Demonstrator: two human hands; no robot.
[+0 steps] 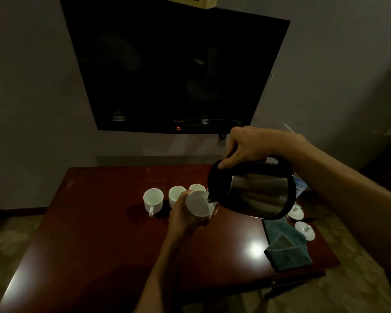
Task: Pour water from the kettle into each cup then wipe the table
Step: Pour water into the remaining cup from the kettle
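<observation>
Your right hand (pixel 246 147) grips the tilted steel kettle (pixel 255 193), spout at nine o'clock; your left hand (pixel 183 215) holds the white ceramic cup (pixel 198 203) raised beneath it, catching water.

red table (pixel 99 233) bearing cups (pixel 153 199), cloth (pixel 284 247), lids (pixel 304 230)

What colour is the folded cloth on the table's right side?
The folded cloth is teal-blue with a grey underside, seen in the head view.

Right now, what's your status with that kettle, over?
Right hand grips kettle, tilted, spout at the raised cup held by left hand. Three cups wait on table. Cloth untouched.
</observation>
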